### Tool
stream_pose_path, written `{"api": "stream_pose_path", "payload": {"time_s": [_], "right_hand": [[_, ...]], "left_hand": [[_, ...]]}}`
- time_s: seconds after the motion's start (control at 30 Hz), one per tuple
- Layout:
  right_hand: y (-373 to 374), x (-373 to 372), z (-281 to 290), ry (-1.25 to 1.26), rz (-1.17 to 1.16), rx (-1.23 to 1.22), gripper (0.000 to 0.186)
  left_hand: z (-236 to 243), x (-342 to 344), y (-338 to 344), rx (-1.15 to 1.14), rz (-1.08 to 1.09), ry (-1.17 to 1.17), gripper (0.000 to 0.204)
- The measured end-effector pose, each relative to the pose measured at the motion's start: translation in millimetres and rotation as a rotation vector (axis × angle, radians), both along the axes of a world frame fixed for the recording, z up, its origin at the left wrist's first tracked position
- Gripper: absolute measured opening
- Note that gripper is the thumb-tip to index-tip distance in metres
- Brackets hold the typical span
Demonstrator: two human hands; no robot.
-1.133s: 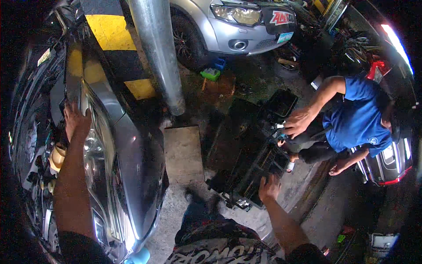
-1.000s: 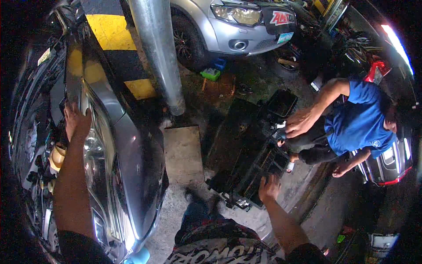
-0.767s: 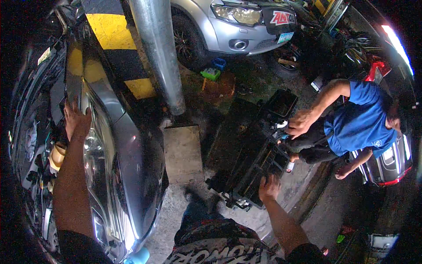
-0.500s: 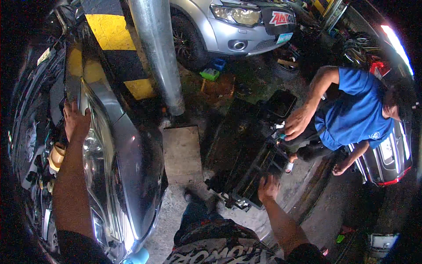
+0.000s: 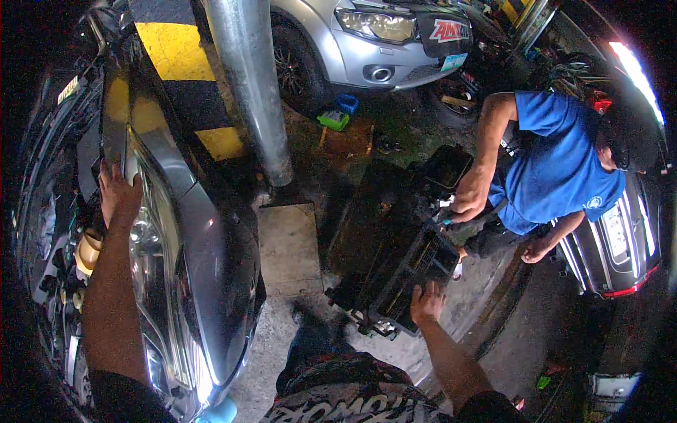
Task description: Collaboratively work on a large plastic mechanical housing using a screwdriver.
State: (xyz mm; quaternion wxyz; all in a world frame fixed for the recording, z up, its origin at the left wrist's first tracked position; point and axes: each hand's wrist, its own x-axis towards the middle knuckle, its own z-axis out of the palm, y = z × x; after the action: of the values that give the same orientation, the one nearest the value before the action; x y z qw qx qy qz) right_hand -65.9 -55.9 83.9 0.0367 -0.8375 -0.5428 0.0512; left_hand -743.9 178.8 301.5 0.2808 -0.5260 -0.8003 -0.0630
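My left hand lies with its fingers apart on the front edge of a dark car's engine bay. Just beside it is the car's clear headlight. A tan round-mouthed plastic part sits in the bay next to my left forearm. My right hand is stretched out with spread fingers, over or against the near right end of a long black framed unit; whether it touches cannot be told. A co-worker's hand pinches a small teal-ended item above that unit's far end.
A co-worker in a blue shirt bends in at the right, before a dark vehicle. A metal post rises beyond a flat grey slab. Farther off stand a silver car and a green container.
The co-worker has shifted slightly left, bending lower, and their reaching hand has come down a little. My right hand has moved slightly left; my left hand stays on the car.
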Motion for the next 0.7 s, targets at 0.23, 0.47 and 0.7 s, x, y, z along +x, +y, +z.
{"api": "stream_pose_path", "payload": {"time_s": [0.23, 0.47, 0.7], "right_hand": [[-0.9, -0.3, 0.3, -0.012, 0.015, 0.050, 0.048], [1.6, -2.1, 8.3, 0.065, -0.069, -0.090, 0.056], [-0.3, -1.6, 3.4, -0.031, 0.015, 0.038, 0.049]], "left_hand": [[-4.6, -4.1, 3.8, 0.035, 0.008, 0.053, 0.068], [7.1, 11.6, -3.1, -0.047, 0.040, 0.018, 0.068], [5.3, 9.2, -1.9, 0.021, 0.012, 0.007, 0.068]]}}
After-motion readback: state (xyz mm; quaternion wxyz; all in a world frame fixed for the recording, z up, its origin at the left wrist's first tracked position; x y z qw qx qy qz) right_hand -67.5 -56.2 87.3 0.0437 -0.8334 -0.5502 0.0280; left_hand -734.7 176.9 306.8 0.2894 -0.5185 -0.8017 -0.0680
